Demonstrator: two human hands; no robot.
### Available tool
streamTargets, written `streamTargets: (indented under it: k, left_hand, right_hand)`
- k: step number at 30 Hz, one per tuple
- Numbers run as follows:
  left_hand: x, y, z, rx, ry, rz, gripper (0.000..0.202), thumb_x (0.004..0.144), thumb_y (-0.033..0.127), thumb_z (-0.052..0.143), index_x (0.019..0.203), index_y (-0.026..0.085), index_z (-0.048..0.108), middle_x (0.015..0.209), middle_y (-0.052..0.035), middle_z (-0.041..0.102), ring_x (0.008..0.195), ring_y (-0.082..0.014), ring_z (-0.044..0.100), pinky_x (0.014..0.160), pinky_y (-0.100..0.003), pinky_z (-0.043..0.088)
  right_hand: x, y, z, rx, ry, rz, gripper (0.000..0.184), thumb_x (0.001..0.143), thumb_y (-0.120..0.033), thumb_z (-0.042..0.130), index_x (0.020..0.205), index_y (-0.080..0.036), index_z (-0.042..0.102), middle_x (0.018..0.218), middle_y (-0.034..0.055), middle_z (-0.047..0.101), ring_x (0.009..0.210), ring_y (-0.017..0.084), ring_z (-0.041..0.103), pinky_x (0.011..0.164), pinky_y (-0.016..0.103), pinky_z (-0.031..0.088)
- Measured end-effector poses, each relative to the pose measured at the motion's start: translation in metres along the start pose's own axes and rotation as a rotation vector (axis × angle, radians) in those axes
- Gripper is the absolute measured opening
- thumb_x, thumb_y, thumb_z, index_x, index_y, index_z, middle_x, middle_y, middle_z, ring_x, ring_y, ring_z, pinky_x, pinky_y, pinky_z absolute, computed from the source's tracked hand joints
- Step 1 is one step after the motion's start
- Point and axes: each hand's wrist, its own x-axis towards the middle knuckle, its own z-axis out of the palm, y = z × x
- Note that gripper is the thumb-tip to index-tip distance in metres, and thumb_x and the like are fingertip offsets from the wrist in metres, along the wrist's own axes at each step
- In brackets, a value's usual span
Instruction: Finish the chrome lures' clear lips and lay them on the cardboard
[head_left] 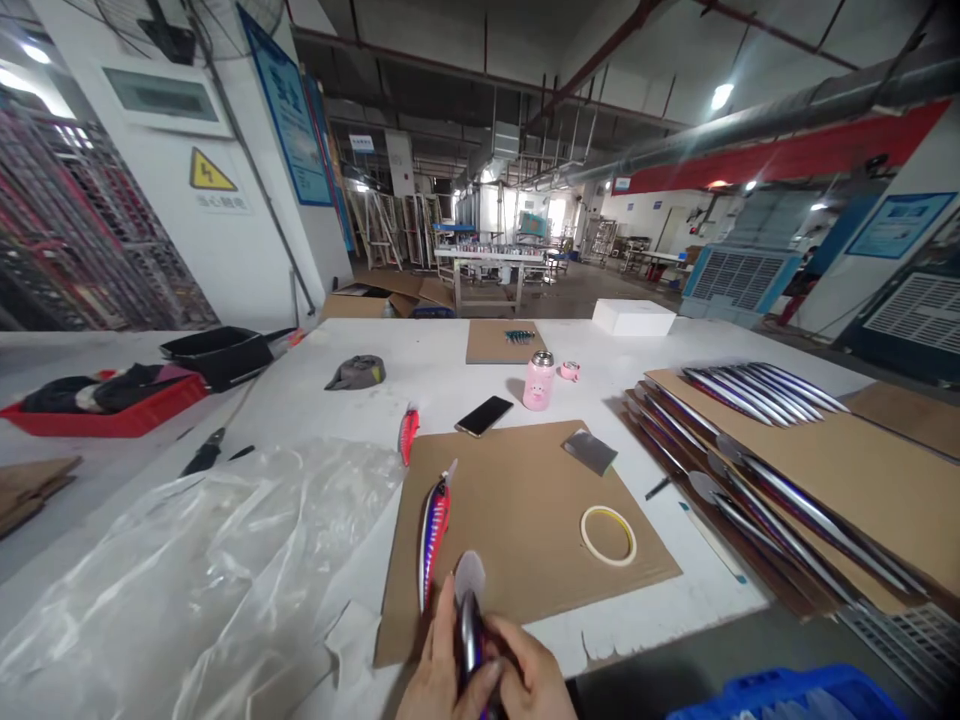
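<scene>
Both hands meet at the bottom middle around a dark, shiny fishing lure (470, 635) with a clear rounded lip pointing away from me. My left hand (439, 665) wraps its left side, fingers stretched along it. My right hand (529, 670) grips it from the right with bent fingers. The lure's lower end is hidden by the hands. Just beyond lies a red, white and purple striped lure (433, 535) on a cardboard sheet (517, 510). A smaller red lure (409, 435) rests by the sheet's far left corner. A tape roll (608, 536) and a grey sandpaper-like piece (591, 452) lie on the cardboard.
Crumpled clear plastic (247, 540) covers the table's left side. A phone (484, 416), a pink bottle (538, 382) and a grey cap (358, 373) stand beyond. Stacked cardboard layers with several lures (757, 392) fill the right. A blue crate (795, 695) is at lower right.
</scene>
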Motion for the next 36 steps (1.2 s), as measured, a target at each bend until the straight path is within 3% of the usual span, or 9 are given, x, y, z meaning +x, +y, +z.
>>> streamTargets:
  k: [3, 7, 10, 12, 16, 22, 26, 30, 36]
  left_hand:
    - [-0.018, -0.007, 0.013, 0.024, 0.027, 0.006, 0.069, 0.087, 0.026, 0.040, 0.146, 0.013, 0.007, 0.149, -0.0187, 0.029, 0.135, -0.0256, 0.034, 0.105, -0.040, 0.039]
    - [-0.032, -0.001, 0.011, 0.126, -0.015, -0.019, 0.072, 0.085, 0.021, 0.040, 0.147, 0.016, 0.005, 0.142, -0.0164, 0.043, 0.125, -0.0244, 0.049, 0.097, -0.035, 0.047]
    - [-0.030, 0.006, -0.008, 0.220, -0.179, -0.037, 0.071, 0.084, 0.023, 0.043, 0.147, 0.011, 0.012, 0.119, -0.0164, 0.063, 0.089, -0.0248, 0.069, 0.073, -0.031, 0.053]
    - [-0.022, 0.011, -0.024, 0.262, -0.257, -0.048, 0.069, 0.085, 0.025, 0.042, 0.146, 0.010, 0.016, 0.096, -0.0111, 0.072, 0.070, -0.0226, 0.070, 0.062, -0.029, 0.051]
    - [0.008, 0.020, -0.042, 0.145, -0.186, -0.026, 0.055, 0.088, 0.025, 0.038, 0.141, 0.018, 0.030, 0.087, -0.0045, 0.069, 0.083, -0.0194, 0.066, 0.076, -0.028, 0.048]
    - [0.047, 0.026, -0.033, 0.025, -0.242, 0.015, 0.059, 0.076, 0.009, 0.039, 0.134, 0.018, 0.042, 0.094, -0.0043, 0.066, 0.090, -0.0170, 0.062, 0.088, -0.030, 0.045]
    - [0.048, 0.026, -0.033, -0.019, -0.276, 0.007, 0.062, 0.072, 0.007, 0.042, 0.133, 0.019, 0.045, 0.087, -0.0012, 0.065, 0.084, -0.0153, 0.061, 0.082, -0.026, 0.046]
    - [0.043, 0.024, -0.031, -0.087, -0.258, -0.038, 0.064, 0.076, 0.010, 0.041, 0.139, 0.016, 0.033, 0.078, 0.0017, 0.063, 0.071, -0.0134, 0.061, 0.071, -0.023, 0.047]
    - [0.032, 0.021, -0.025, -0.220, -0.170, -0.069, 0.052, 0.084, 0.021, 0.039, 0.135, 0.017, 0.035, 0.087, -0.0018, 0.062, 0.079, -0.0143, 0.062, 0.077, -0.026, 0.050]
  right_hand:
    - [0.002, -0.007, -0.008, -0.031, 0.020, 0.038, 0.039, 0.080, -0.006, 0.042, 0.107, -0.024, 0.064, 0.103, 0.0040, 0.072, 0.093, 0.018, 0.068, 0.084, 0.027, 0.053]
    - [0.021, -0.004, -0.017, -0.245, 0.047, 0.008, 0.036, 0.081, -0.009, 0.047, 0.111, -0.021, 0.064, 0.120, 0.0079, 0.066, 0.108, 0.020, 0.062, 0.095, 0.032, 0.048]
    - [0.032, 0.004, -0.018, -0.309, -0.003, 0.029, 0.031, 0.076, -0.010, 0.055, 0.103, -0.017, 0.069, 0.119, 0.0130, 0.066, 0.106, 0.025, 0.064, 0.094, 0.039, 0.048]
    - [0.036, 0.006, -0.017, -0.339, -0.030, 0.040, 0.030, 0.075, -0.010, 0.057, 0.101, -0.016, 0.071, 0.122, 0.0154, 0.064, 0.111, 0.028, 0.061, 0.096, 0.041, 0.046]
    - [0.037, 0.001, -0.017, -0.358, -0.088, 0.038, 0.033, 0.075, -0.007, 0.054, 0.100, -0.020, 0.071, 0.120, 0.0125, 0.066, 0.114, 0.025, 0.060, 0.097, 0.038, 0.045]
    - [0.036, -0.009, -0.022, -0.357, -0.103, 0.011, 0.042, 0.074, -0.005, 0.054, 0.113, -0.017, 0.065, 0.121, 0.0124, 0.065, 0.115, 0.026, 0.058, 0.099, 0.037, 0.042]
    - [0.039, -0.011, -0.022, -0.322, -0.113, -0.023, 0.036, 0.073, -0.002, 0.053, 0.099, -0.022, 0.069, 0.105, 0.0046, 0.070, 0.099, 0.020, 0.065, 0.089, 0.028, 0.047]
    - [0.041, -0.008, -0.019, -0.294, -0.101, -0.037, 0.030, 0.072, 0.002, 0.050, 0.073, -0.022, 0.069, 0.088, -0.0003, 0.070, 0.082, 0.014, 0.067, 0.077, 0.021, 0.049]
    - [0.039, -0.002, -0.013, -0.313, -0.033, -0.011, 0.026, 0.072, -0.001, 0.051, 0.069, -0.022, 0.067, 0.089, 0.0035, 0.072, 0.104, 0.019, 0.063, 0.086, 0.027, 0.048]
